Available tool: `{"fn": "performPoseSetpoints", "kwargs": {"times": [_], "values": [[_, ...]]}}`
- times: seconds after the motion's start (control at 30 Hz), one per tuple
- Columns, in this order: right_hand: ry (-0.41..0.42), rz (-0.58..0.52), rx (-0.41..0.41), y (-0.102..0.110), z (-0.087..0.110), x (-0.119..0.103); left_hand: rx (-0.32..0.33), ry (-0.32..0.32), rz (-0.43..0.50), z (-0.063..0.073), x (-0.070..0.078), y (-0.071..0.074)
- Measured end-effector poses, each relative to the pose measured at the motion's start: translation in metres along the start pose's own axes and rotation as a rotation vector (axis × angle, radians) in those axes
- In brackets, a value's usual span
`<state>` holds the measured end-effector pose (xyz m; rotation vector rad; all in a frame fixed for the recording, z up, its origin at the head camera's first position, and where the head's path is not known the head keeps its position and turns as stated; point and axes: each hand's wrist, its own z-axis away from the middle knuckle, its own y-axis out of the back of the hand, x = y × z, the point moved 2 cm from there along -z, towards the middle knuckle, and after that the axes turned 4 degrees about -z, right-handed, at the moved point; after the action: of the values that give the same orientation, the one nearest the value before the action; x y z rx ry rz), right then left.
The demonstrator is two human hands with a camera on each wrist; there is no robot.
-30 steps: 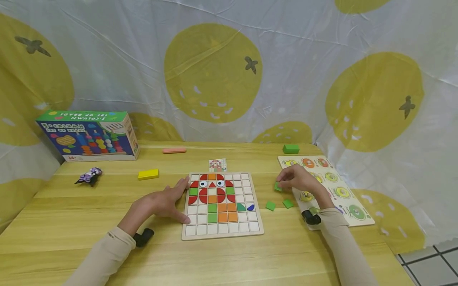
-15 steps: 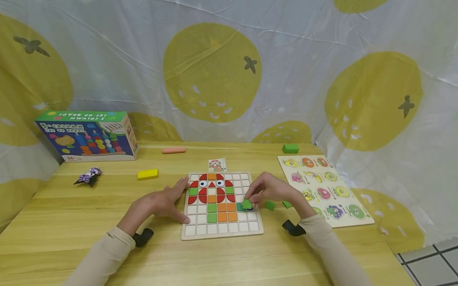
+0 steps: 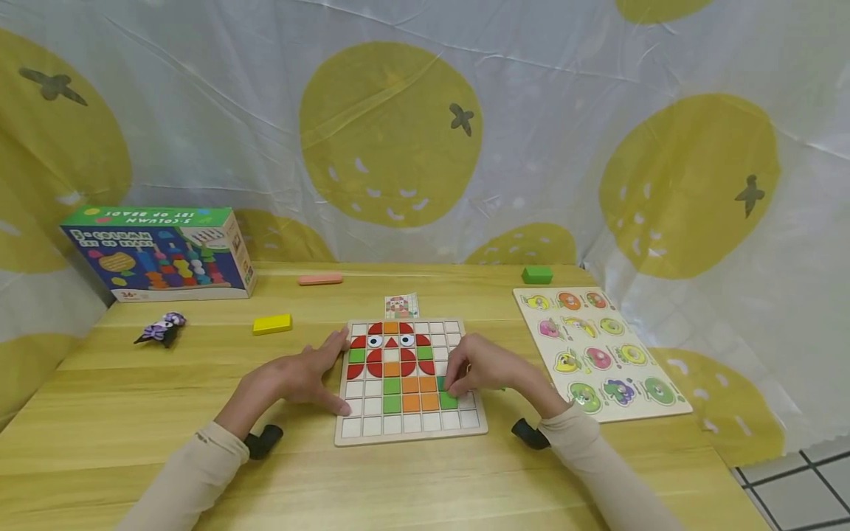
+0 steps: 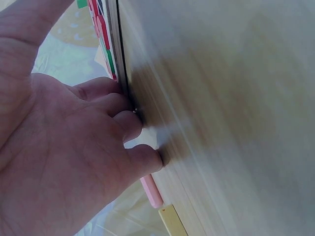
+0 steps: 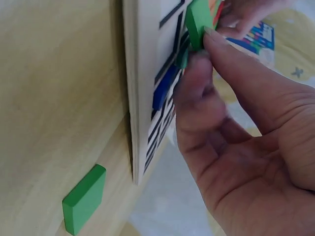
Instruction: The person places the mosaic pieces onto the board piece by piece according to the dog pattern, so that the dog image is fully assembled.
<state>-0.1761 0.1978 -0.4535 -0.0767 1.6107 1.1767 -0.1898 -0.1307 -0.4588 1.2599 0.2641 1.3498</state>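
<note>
On the table lies a square gridded wooden board (image 3: 412,438) with red, orange and green tiles set in an owl-like figure. My left hand (image 3: 292,380) rests against the board's left side, thumb and fingers spread along the edge. Over the right part of the grid, my right hand (image 3: 490,366) pinches a green square tile (image 5: 198,22) between thumb and fingertips. That tile is just below a dark green piece (image 5: 182,58) and beside the orange squares (image 3: 420,394). A blue piece (image 5: 165,88) lies on the board, hidden behind the right hand in the head view.
Another green tile (image 5: 84,199) lies on the table right of the board. A fruit puzzle board (image 3: 604,354) is farther right, a green block (image 3: 537,275) behind it. A small picture card (image 3: 401,305), pink stick (image 3: 320,279), yellow block (image 3: 272,324), purple-black figure (image 3: 161,330) and bead-set box (image 3: 159,254) stand around.
My right hand has picked up a green tile from beside the fruit puzzle and carried it left, then down onto the grid. The left hand has stayed at the board's edge.
</note>
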Motion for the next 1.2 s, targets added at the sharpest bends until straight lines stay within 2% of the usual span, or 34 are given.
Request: {"fn": "performPoseSetpoints", "kwargs": {"times": [0.1,0.37,0.5,0.73,0.83,1.0,1.07,1.2], "values": [[0.022,0.043,0.014,-0.003,-0.001,-0.002,0.000,-0.005,-0.003,0.000,0.000,0.000],[-0.004,0.065,0.032,-0.002,0.000,-0.004,-0.002,-0.021,0.002,0.000,0.000,-0.001],[0.014,0.069,0.062,0.011,0.005,0.005,-0.003,-0.016,0.002,0.001,0.000,-0.001],[0.018,-0.005,0.137,0.044,0.023,0.035,0.000,-0.001,0.002,0.001,0.000,0.000],[-0.015,-0.026,0.118,0.054,0.032,0.047,0.003,0.000,-0.005,0.001,0.000,0.001],[-0.142,-0.073,0.040,0.058,0.045,0.062,0.006,0.004,-0.008,0.003,-0.001,0.002],[-0.171,-0.098,0.038,0.055,0.049,0.066,0.005,0.003,-0.002,0.003,0.000,0.002],[-0.166,-0.096,0.077,0.050,0.058,0.070,0.000,-0.025,0.010,0.004,0.003,0.002]]}}
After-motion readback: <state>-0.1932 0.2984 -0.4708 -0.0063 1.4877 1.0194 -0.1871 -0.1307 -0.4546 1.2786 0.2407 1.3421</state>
